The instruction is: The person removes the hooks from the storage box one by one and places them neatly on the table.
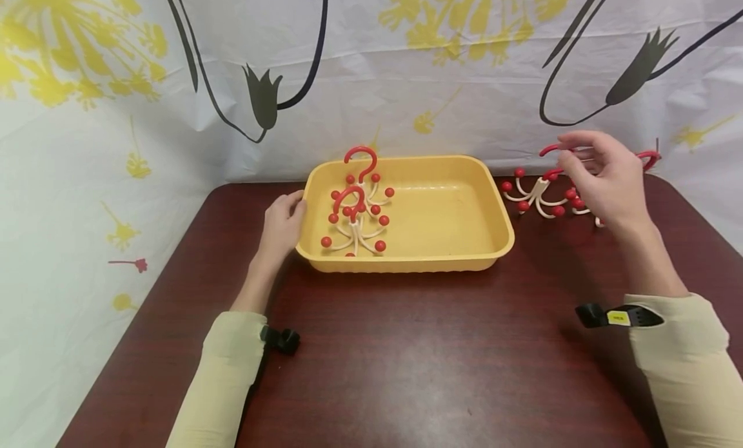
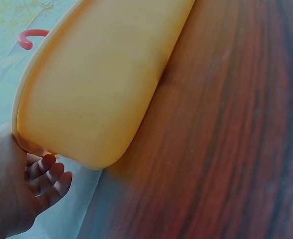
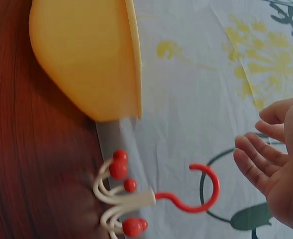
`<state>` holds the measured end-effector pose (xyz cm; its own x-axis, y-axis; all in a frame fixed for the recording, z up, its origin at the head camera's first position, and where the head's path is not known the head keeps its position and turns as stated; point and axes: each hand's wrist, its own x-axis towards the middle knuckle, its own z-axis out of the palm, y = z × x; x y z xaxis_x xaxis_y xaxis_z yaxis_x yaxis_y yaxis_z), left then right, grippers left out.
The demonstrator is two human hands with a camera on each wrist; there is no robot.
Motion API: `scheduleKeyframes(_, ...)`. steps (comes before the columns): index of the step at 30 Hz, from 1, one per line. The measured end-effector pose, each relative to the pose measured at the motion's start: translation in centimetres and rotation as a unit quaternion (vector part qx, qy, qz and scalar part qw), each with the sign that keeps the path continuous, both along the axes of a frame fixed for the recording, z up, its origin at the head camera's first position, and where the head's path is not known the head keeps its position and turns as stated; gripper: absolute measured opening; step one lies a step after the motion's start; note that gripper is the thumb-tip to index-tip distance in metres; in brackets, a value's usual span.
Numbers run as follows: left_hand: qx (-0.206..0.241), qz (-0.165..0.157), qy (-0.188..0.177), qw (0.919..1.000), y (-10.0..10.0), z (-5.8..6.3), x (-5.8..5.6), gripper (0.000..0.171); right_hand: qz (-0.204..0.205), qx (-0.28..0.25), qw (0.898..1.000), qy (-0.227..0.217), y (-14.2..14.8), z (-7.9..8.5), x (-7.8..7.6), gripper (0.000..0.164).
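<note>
My left hand [image 1: 282, 222] grips the left rim of a yellow plastic tray [image 1: 406, 265]; in the left wrist view its fingers curl at the tray's corner. Two multi-arm hook hangers, white with red ball tips and red hooks, stand inside at the left, one nearer [image 1: 355, 234] and one behind [image 1: 371, 171]. Right of the tray, my right hand [image 1: 606, 177] is raised beside the red hook of a third hanger [image 1: 540, 189]. In the right wrist view, a gap shows between its loosely bent fingers and that hanger [image 3: 141, 197]. Behind this hand, another hanger [image 1: 650, 158] is partly hidden.
The dark red-brown wooden table [image 1: 406, 358] carries everything. A white sheet [image 1: 348, 126] printed with yellow and grey flowers hangs close behind the tray and along the left side. Black straps with small devices [image 1: 618, 316] sit on both sleeves.
</note>
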<state>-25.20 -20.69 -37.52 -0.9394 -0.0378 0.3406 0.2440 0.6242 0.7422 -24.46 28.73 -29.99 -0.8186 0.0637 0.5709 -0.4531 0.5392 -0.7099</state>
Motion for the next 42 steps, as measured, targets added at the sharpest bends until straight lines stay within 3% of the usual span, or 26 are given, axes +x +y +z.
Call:
scheduleKeyframes(18,-0.003,0.001,0.001,1.0,-0.2,-0.1,-0.1,0.039,0.071,0.068,0.995,0.0,-6.1,-0.4,0.3,0.03)
scheduleKeyframes(31,-0.005,0.002,-0.003,1.0,-0.1,-0.2,-0.1,0.039,0.15,0.101,0.983,0.025,-10.4,-0.9,0.6,0.029)
scheduleKeyframes(42,0.006,-0.003,-0.001,1.0,-0.1,-0.1,-0.1,0.038,0.187,0.113,0.975,0.033,-13.9,-1.3,0.4,0.025)
